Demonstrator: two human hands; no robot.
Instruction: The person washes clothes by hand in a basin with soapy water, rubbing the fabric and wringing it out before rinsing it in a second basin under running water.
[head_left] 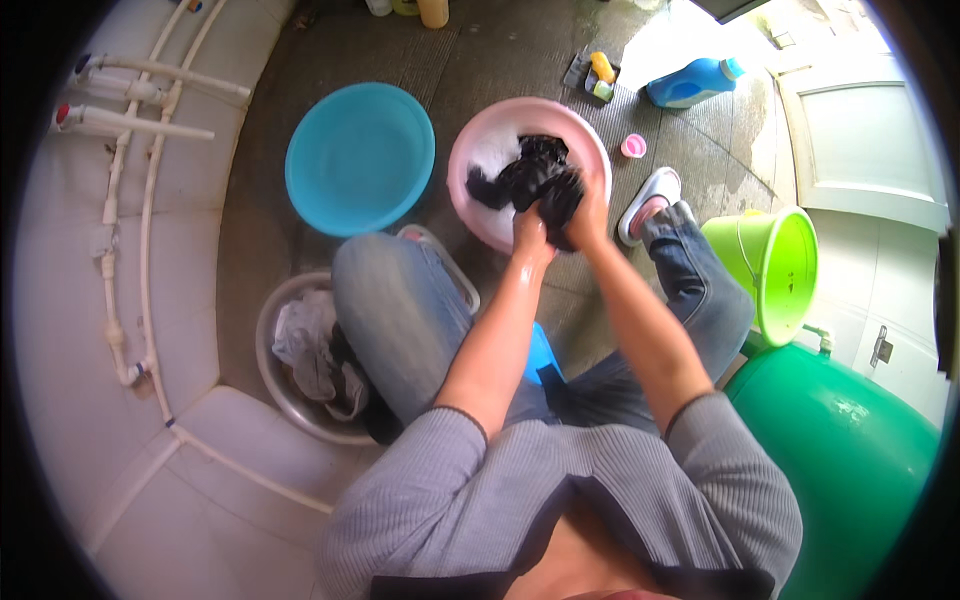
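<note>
Black cloth (540, 165) is lying partly in the pink basin (475, 228), among white suds (492, 152), and its near end is raised at the rim. The left hand (532, 234) and the right hand (590, 212) both have their grip pressed around this end, side by side. To the left, on the floor (250, 220), stand a blue basin (360, 160) and, nearer, a metal basin (266, 375) with grey cloth (312, 350).

Crumpled black cloth (540, 158) partly hides the bare left hand (531, 232) and bare right hand (591, 216); at eight o'clock, a blue denim-clad leg (392, 315) covers part of a round silver metal basin (263, 345).
</note>
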